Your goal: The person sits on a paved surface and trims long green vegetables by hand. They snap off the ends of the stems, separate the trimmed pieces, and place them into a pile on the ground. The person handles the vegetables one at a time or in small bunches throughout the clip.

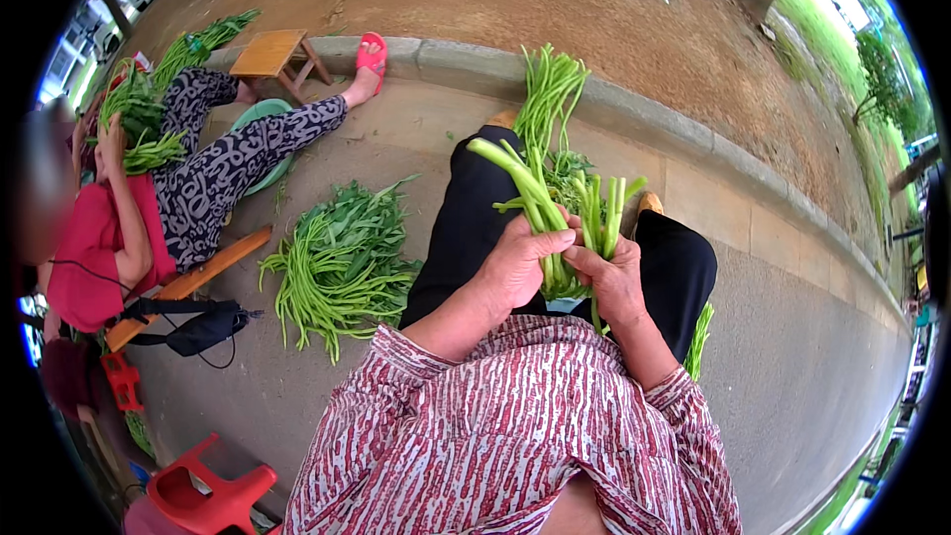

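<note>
My left hand is closed round a bundle of thick green water spinach stems, whose cut ends point up and to the left. Beside it, nearly touching, my right hand grips a second bunch of green stems with the ends upward. Both hands are above my lap, between my knees in dark trousers. Beyond them, a long bunch of thin green stems leans towards the kerb, with leafy pieces at its lower end. The lower parts of the held stems are partly hidden by my hands.
Left of my leg lies a leafy water spinach pile on the pavement. A co-worker sits farther left, holding greens, near a green basin and a wooden stool. A red plastic stool stands lower left. A concrete kerb runs ahead.
</note>
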A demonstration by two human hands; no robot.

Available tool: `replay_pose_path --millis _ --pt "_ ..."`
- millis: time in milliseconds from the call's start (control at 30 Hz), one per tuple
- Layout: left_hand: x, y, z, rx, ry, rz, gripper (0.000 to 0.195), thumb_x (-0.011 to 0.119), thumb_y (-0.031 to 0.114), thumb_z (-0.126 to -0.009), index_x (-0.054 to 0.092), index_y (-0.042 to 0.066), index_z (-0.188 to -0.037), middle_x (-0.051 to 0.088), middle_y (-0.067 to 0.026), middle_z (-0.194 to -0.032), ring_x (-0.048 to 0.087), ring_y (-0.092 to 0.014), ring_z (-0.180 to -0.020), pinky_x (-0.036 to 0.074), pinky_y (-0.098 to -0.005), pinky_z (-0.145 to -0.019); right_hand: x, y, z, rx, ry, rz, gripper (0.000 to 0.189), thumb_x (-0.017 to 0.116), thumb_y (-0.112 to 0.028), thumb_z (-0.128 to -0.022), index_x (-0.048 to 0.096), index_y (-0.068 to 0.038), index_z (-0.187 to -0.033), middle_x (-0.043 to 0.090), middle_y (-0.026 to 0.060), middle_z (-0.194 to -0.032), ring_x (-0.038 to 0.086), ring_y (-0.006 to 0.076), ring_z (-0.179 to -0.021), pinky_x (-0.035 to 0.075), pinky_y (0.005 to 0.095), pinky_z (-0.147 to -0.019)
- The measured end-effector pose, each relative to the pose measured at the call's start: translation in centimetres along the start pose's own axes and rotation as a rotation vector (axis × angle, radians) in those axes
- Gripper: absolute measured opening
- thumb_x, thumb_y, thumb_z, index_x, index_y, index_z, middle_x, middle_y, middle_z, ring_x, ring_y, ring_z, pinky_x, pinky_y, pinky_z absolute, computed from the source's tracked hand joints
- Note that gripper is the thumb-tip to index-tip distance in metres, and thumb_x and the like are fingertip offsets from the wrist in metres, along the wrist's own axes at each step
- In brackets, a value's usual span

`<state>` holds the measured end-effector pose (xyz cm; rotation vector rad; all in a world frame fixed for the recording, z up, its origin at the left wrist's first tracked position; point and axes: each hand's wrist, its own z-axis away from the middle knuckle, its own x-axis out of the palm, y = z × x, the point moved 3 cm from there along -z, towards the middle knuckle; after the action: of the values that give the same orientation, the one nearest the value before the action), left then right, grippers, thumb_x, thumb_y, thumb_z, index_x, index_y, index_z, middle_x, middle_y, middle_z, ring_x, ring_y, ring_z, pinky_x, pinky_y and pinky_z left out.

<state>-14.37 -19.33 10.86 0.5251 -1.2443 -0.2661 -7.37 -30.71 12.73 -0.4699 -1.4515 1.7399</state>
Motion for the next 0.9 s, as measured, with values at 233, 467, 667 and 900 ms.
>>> replay_pose_path --millis 233,467,667,900 --pt "-0.7 -0.6 0.0 -0.009 -0.033 0.061 0.024 0.054 0.013 -0.092 0.055 -0.004 -0.109 0.062 -0.0143 -0.099 0.062 -0.025 -0.088 0.052 -0.0400 -0.079 -0.2 0.7 -0.3 0.031 0.017 -0.056 0.029 0.070 0.000 -0.076 0.066 0.001 -0.104 0.061 -0.0009 -0.071 0.045 0.0035 -0.049 0.035 0.0182 -0.045" --pt "-0.7 -0.5 0.1 0.054 0.048 0.043 0.025 0.057 0.010 -0.090 0.055 -0.002 -0.112 0.062 -0.0124 -0.101 0.062 -0.023 -0.089 0.052 -0.0367 -0.079 0.3 0.5 -0.2 -0.005 0.001 0.021 0.031 0.071 -0.005 -0.076 0.065 -0.001 -0.106 0.061 -0.0016 -0.074 0.046 0.0035 -0.051 0.035 0.0189 -0.046" --pt "-1.2 -1.2 -0.3 0.067 0.066 -0.025 0.033 0.053 0.007 -0.092 0.047 -0.002 -0.123 0.058 -0.0133 -0.115 0.059 -0.023 -0.104 0.047 -0.0362 -0.092 -0.7 1.6 -0.5 -0.005 -0.032 0.010 0.013 0.070 -0.004 -0.078 0.066 -0.001 -0.089 0.059 -0.0020 -0.065 0.046 0.0043 -0.049 0.036 0.0201 -0.044" --pt "-1.5 -1.3 -0.6 0.048 0.038 -0.087 0.032 0.053 0.012 -0.093 0.049 -0.002 -0.122 0.059 -0.0133 -0.113 0.059 -0.024 -0.101 0.048 -0.0384 -0.089 -0.8 1.3 -0.5 0.006 -0.054 -0.120 0.014 0.069 -0.003 -0.078 0.067 -0.001 -0.091 0.058 -0.0018 -0.065 0.044 0.0039 -0.049 0.034 0.0197 -0.043"
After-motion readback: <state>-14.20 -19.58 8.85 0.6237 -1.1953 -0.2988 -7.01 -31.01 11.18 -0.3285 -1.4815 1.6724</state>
